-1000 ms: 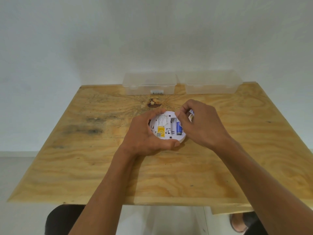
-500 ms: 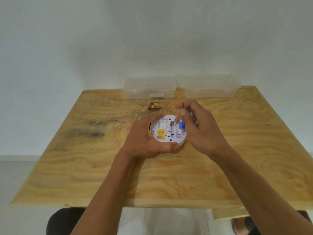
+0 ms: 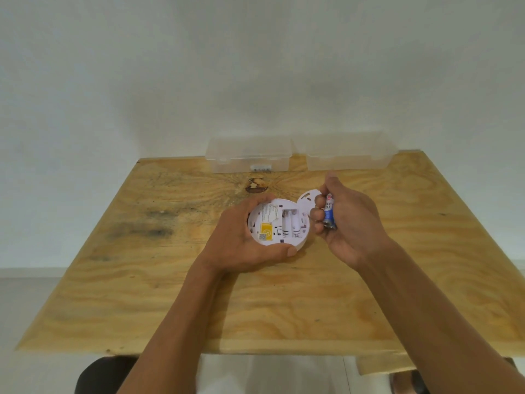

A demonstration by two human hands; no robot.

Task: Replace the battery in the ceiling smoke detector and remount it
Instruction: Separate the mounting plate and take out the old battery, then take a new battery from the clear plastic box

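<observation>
A round white smoke detector (image 3: pixel 279 223) lies back side up on the wooden table (image 3: pixel 142 280), with a yellow label and two battery slots that look empty. My left hand (image 3: pixel 241 240) cups it from the left and below. My right hand (image 3: pixel 349 226), just right of the detector, holds blue and white batteries (image 3: pixel 329 213) in its curled fingers. A white round mounting plate (image 3: pixel 308 201) lies flat behind the detector, partly hidden by my right fingers.
Two clear plastic boxes stand at the table's far edge: one (image 3: pixel 248 155) in the middle with a small white item in front, one (image 3: pixel 346 153) to its right. A dark knot (image 3: pixel 257 184) marks the wood behind the detector.
My right hand has pulled the blue battery out of the detector's slot and drawn back to the right. The slots now look bare. My left hand still holds the detector.
</observation>
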